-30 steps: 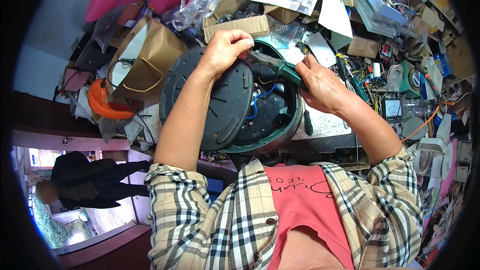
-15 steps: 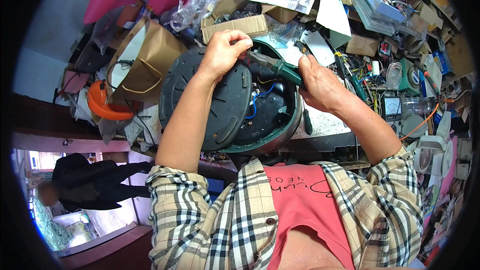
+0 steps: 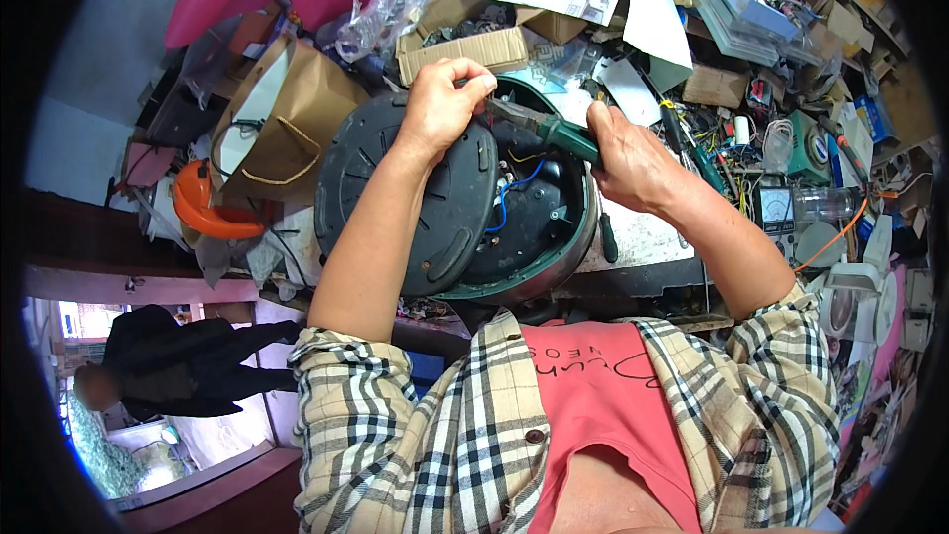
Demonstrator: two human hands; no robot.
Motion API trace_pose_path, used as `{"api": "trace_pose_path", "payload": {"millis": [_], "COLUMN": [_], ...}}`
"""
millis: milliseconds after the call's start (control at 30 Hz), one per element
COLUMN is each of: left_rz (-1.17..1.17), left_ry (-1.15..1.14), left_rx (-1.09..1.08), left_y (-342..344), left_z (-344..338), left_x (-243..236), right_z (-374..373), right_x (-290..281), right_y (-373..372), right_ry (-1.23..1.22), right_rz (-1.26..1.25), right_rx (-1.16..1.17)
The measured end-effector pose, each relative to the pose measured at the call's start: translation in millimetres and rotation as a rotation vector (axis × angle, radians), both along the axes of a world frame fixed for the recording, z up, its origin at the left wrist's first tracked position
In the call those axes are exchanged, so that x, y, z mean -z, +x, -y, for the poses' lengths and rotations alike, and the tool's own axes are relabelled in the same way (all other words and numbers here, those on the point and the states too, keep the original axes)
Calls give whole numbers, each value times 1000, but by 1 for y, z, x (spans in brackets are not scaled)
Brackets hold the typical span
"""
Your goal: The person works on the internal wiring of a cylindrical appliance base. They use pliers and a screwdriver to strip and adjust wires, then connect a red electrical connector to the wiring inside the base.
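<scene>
The right hand (image 3: 633, 153) has its grip closed around the green handle of a pair of pliers (image 3: 554, 133), whose tip points left to the fingertips of the left hand (image 3: 440, 104). That left grip is pinched shut near the tip; what it pinches is too small to tell. Both work at the far rim of a round appliance (image 3: 534, 227) turned underside-up at the desk (image 3: 643, 237) edge, so its blue wires (image 3: 509, 203) show. Its black base plate (image 3: 415, 198) leans aside under the left forearm. A brown paper bag (image 3: 287, 129) sits well left.
</scene>
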State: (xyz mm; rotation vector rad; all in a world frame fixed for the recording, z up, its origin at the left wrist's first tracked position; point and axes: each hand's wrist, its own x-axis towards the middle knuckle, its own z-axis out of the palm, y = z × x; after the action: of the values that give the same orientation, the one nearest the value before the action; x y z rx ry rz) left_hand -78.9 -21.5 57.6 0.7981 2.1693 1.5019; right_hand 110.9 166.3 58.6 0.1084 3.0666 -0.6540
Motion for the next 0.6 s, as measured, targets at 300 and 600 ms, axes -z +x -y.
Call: {"api": "trace_pose_path", "payload": {"millis": [300, 600], "left_rz": [127, -831], "left_ry": [43, -43], "left_rx": [31, -57], "left_y": [4, 73], "left_z": [3, 6], "left_x": [-2, -42], "right_z": [-2, -4], "right_x": [-1, 2], "right_y": [-3, -4], "right_ry": [30, 7], "right_rz": [27, 29], "right_rx": [10, 26]}}
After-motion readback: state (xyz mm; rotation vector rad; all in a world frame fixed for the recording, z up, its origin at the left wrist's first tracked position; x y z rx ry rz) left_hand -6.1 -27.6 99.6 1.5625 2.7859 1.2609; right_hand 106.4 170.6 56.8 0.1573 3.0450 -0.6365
